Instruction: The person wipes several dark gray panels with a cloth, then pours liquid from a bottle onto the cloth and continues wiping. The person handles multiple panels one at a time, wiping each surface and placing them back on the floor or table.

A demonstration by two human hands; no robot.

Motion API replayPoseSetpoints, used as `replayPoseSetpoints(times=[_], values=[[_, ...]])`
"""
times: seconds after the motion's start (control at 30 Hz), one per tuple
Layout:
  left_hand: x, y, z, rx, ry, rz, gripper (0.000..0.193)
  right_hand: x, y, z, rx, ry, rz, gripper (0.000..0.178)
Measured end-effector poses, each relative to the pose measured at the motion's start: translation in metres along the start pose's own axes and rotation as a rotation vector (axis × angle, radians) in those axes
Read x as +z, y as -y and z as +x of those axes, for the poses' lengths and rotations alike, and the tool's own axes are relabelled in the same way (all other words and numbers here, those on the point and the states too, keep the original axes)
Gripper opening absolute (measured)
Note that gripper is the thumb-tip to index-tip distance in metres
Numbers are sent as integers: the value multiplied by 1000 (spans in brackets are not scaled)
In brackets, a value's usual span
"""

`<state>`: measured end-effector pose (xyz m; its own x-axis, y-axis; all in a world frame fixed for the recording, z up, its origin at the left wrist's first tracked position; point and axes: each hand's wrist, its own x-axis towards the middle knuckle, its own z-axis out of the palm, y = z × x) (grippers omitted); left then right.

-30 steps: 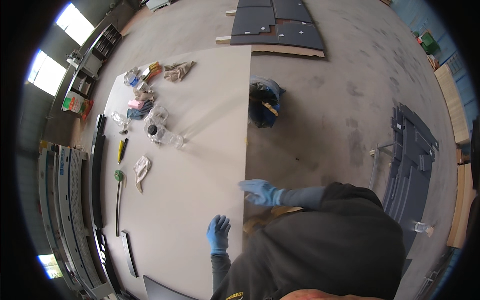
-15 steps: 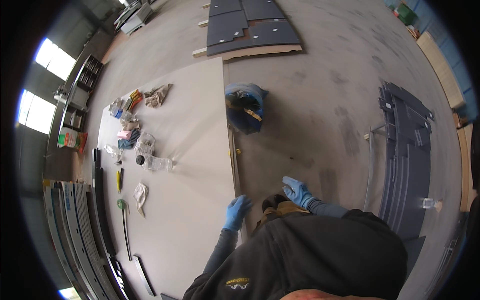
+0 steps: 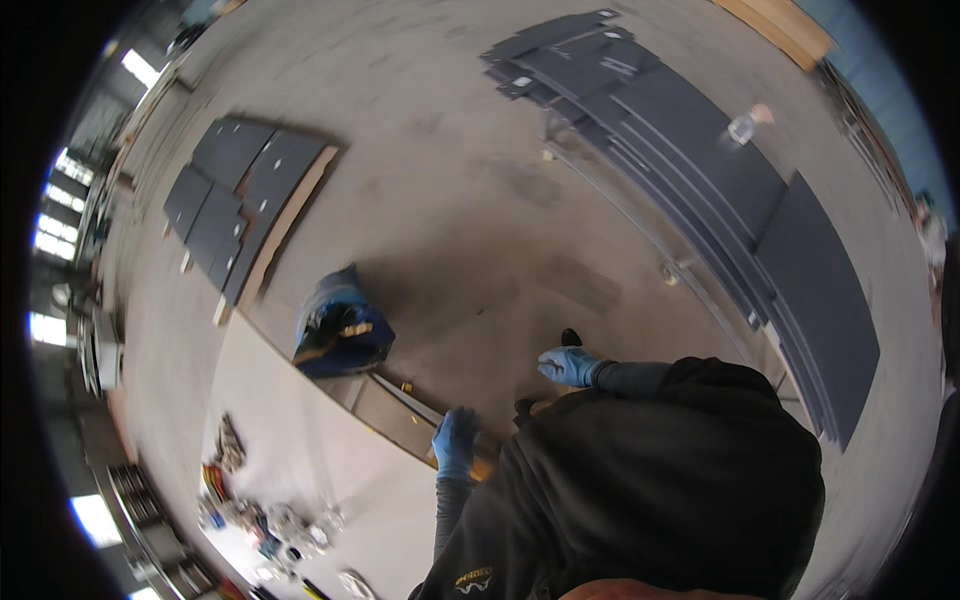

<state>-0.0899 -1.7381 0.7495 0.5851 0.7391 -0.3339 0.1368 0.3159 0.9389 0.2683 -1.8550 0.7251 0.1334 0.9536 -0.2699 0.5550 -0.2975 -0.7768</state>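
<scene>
My left hand [image 3: 456,443], in a blue glove, is beside the edge of the pale tabletop [image 3: 290,410]. Its fingers are somewhat blurred but look loosely bent and apart, and nothing shows in them. My right hand [image 3: 568,366], gloved in blue too, hangs in front of my body over the floor. Its fingers point left, loosely stretched, with no object visible in them. Beyond my left hand, against the table's edge, stands an open blue bag [image 3: 345,325] with some brownish scraps inside.
Clear plastic bottles [image 3: 300,530] and a crumpled cloth [image 3: 229,444] lie on the tabletop. Dark grey panels [image 3: 690,180] are stacked on a wheeled rack at the right, with a clear cup [image 3: 741,128] on them. More grey panels [image 3: 235,190] lie on wooden supports at the far left.
My view and body have turned to the right, so the table and bag have swung to the lower left and the panel rack has come nearer the middle. Both hands still appear empty.
</scene>
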Motion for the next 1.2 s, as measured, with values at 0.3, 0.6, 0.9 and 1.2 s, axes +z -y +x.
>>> replayPoseSetpoints(times=[0.3, 0.6, 0.9, 1.2], values=[[109, -68, 154, -556, -58, -420, 40, -113, -77, -28, 329, 50, 31, 39], [251, -93, 246, -650, 271, -216, 43, -214, -170, -105, 695, -220, 99, 51], [217, -85, 248, -539, 332, -173, 42, -147, -165, -136, 937, -57, 148, 54], [136, -92, 195, -619, -131, -271, 42, -118, -147, -60, 753, 65, 124, 59]])
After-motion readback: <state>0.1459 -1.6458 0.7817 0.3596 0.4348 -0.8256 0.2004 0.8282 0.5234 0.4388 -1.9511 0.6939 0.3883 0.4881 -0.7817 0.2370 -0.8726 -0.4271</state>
